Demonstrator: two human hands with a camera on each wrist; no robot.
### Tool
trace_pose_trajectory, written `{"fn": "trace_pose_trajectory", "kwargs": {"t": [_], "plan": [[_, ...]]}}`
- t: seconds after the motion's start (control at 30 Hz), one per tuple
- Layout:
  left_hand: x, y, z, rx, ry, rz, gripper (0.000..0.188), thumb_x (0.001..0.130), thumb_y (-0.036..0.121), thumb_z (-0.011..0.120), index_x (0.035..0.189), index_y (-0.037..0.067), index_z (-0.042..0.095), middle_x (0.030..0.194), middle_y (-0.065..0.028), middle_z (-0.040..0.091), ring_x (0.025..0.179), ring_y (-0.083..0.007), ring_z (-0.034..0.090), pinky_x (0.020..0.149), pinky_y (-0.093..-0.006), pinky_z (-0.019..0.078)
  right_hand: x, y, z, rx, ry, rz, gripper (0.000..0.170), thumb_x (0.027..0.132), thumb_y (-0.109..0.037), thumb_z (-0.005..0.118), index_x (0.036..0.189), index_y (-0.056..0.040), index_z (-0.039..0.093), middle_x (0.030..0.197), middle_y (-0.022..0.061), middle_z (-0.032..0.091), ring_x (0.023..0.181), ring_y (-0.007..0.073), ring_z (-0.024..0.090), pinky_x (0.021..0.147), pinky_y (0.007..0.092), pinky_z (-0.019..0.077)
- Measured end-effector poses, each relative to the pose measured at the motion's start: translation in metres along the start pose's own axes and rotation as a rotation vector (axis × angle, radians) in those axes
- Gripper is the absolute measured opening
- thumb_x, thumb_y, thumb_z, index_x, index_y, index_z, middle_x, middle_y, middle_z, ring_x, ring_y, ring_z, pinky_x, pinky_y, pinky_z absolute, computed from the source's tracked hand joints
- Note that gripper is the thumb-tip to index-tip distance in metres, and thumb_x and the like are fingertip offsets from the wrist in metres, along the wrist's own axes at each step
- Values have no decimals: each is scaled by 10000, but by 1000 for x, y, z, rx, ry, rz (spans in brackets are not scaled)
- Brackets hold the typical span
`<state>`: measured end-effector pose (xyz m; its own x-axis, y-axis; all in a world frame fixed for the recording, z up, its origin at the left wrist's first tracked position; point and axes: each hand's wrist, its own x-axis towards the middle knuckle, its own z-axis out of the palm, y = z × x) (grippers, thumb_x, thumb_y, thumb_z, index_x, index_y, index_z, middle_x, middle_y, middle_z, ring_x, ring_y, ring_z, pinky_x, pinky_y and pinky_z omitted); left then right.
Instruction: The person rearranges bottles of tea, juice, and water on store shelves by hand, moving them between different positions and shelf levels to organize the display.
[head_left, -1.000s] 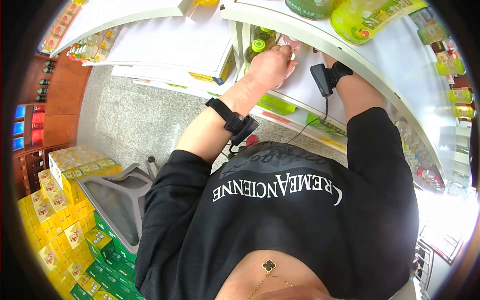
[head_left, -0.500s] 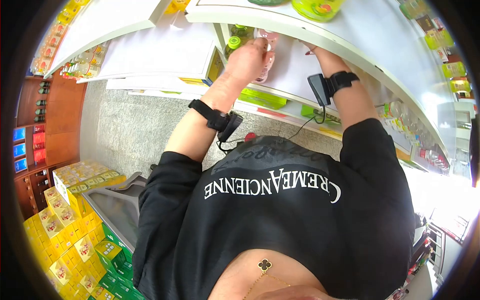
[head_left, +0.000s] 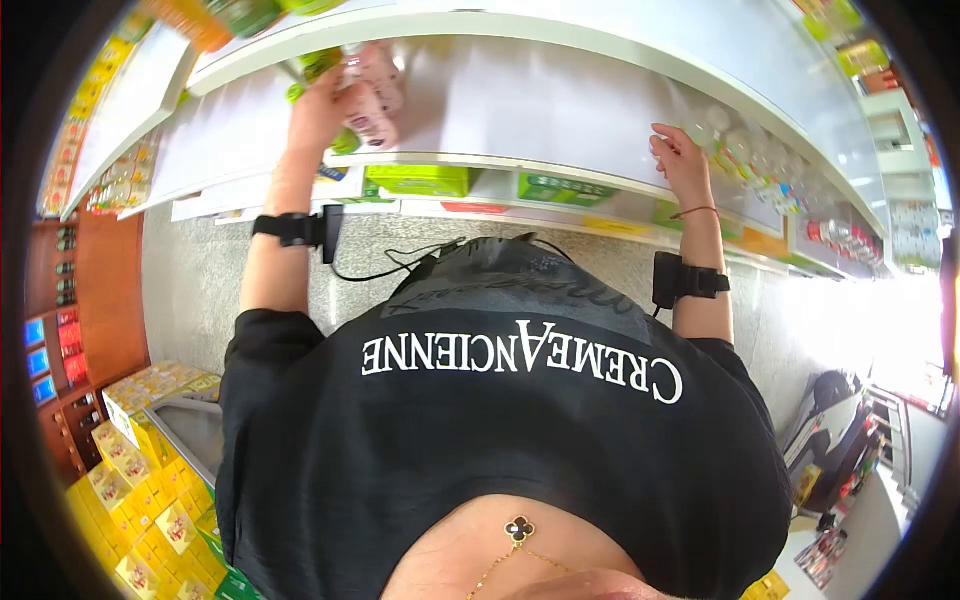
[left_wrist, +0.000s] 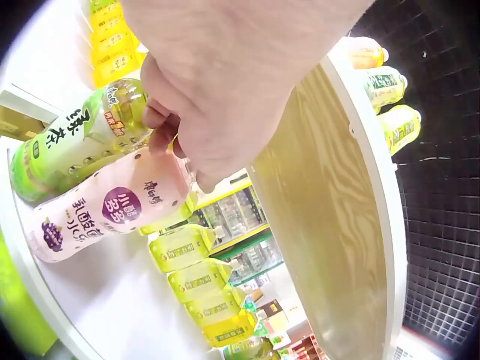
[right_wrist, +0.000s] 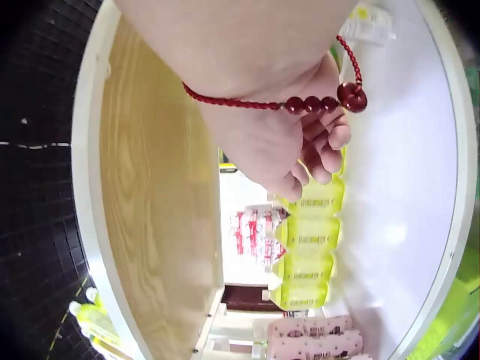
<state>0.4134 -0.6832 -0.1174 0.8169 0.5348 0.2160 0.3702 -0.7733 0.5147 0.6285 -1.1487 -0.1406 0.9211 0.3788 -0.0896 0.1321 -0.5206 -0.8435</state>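
Since a moment ago, the right hand (head_left: 682,160) has come out from beneath the upper board (head_left: 560,34), well apart from the left hand (head_left: 315,118). Its fingers hang loosely curled with nothing in them, over the shelf (head_left: 540,110) near some clear bottles (head_left: 755,165). On the other side, the left fingers curl round the top of a pink bottle (left_wrist: 116,199), which is near the shelf's front edge, just beside a green tea bottle (left_wrist: 79,142).

Right hand (right_wrist: 274,146), fingers loosely curled, near white shelf (right_wrist: 401,195); yellow bottles (right_wrist: 309,232) in a row beyond, then pink bottles (right_wrist: 311,347) (red bracelet (right_wrist: 311,106) on wrist).
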Motion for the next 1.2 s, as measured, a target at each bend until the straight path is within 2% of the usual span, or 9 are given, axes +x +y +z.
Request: {"fn": "trace_pose_trajectory", "kwargs": {"t": [0.23, 0.37, 0.5, 0.63, 0.77, 0.83, 0.93, 1.0, 1.2], "plan": [[-17, 64, 24, 354, 357, 170, 503, 837, 354, 659, 1212, 36, 559, 1050, -186, 645, 944, -353, 627, 785, -426, 504, -19, 74, -115, -162, 282, -44, 290, 831, -223, 672, 1101, -118, 656, 787, 62, 646, 681, 153, 620, 619, 294, 501], [-24, 164, 82, 62, -17, 174, 499, 824, 367, 674, 1188, 43, 567, 1073, -188, 624, 884, -317, 624, 761, -408, 514, -9, 89, -145, -386, 411, -126, 403, 832, -279, 657, 1199, -128, 588, 863, 68, 645, 839, 235, 622, 794, 383, 480], [-24, 255, 156, -74, -218, 359, 539, 834, 388, 650, 1276, 109, 518, 1122, -195, 596, 912, -324, 623, 801, -412, 513, 11, 90, -174, -537, 462, -151, 498, 830, -335, 650, 1272, -138, 530, 905, 76, 636, 883, 258, 613, 824, 405, 466], [-8, 338, 205, -37, -322, 468, 628, 833, 434, 621, 1326, 87, 443, 1211, -234, 545, 1041, -377, 593, 901, -426, 490, 30, 71, -185, -583, 352, -87, 584, 824, -410, 628, 1318, -136, 479, 942, 128, 634, 906, 309, 616, 818, 422, 477], [17, 393, 245, 58, -364, 550, 573, 848, 400, 619, 1312, 98, 471, 1202, -184, 575, 1075, -324, 576, 897, -405, 478, 58, 72, -180, -648, 185, -53, 615, 826, -444, 611, 1324, -115, 460, 1059, 192, 631, 987, 374, 603, 839, 459, 478], [21, 412, 256, 107, -441, 574, 534, 849, 393, 618, 1275, 88, 512, 1210, -176, 577, 1092, -324, 567, 905, -407, 473, 67, 81, -175, -643, 155, 6, 585, 848, -428, 592, 1330, -130, 449, 1142, 211, 609, 1019, 407, 585, 852, 484, 468], [24, 425, 264, 208, -429, 606, 454, 846, 394, 614, 1156, 63, 597, 1139, -161, 618, 1055, -331, 586, 884, -413, 482, 74, 97, -170, -627, 308, -181, 585, 868, -399, 574, 1376, -155, 415, 857, 175, 663, 844, 373, 632, 794, 478, 475], [26, 426, 266, 171, -446, 582, 429, 846, 410, 605, 1060, 40, 640, 1056, -179, 644, 1001, -345, 606, 863, -425, 489, 69, 93, -172, -582, 230, -62, 538, 881, -386, 554, 1354, -168, 419, 1178, 226, 589, 1026, 418, 580, 843, 493, 472], [19, 374, 232, 80, -328, 482, 517, 840, 440, 603, 1082, -16, 588, 1007, -229, 649, 941, -366, 632, 817, -433, 512, 64, 90, -172, -521, 213, -45, 549, 881, -374, 549, 1372, -173, 408, 1205, 194, 584, 1017, 398, 590, 849, 491, 469]]}}
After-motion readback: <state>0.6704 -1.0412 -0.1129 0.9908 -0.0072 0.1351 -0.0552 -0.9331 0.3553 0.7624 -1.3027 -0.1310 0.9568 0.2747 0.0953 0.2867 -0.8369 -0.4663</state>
